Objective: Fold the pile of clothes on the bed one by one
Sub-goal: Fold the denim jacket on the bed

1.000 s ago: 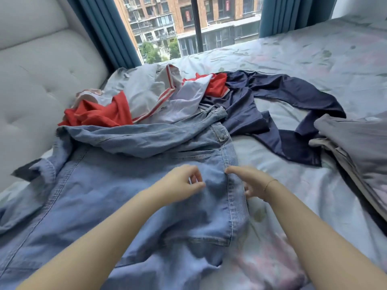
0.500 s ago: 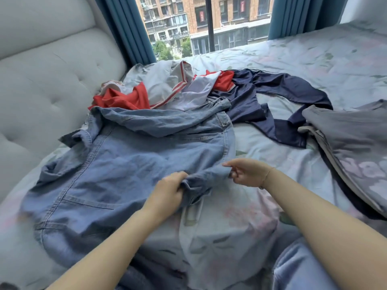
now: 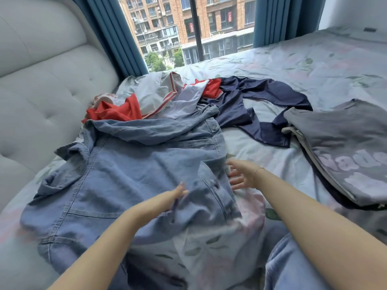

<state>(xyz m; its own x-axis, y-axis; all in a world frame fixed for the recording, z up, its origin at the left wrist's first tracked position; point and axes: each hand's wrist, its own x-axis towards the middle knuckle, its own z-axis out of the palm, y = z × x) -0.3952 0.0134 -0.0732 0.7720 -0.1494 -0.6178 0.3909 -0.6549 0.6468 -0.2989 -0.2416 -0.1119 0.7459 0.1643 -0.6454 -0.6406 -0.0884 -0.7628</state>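
Fingers of the left hand (image 3: 167, 197) lie straight on the crumpled light-blue denim garment (image 3: 117, 176); the right hand (image 3: 240, 174), fingers spread and released, hovers at its right edge. Denim sprawls rumpled across the floral bed (image 3: 293, 65), touching the red-and-white clothes pile (image 3: 159, 101) behind it.

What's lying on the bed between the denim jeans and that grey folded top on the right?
In the head view, the navy garment and bare floral sheet separate the denim jeans from the grey top.
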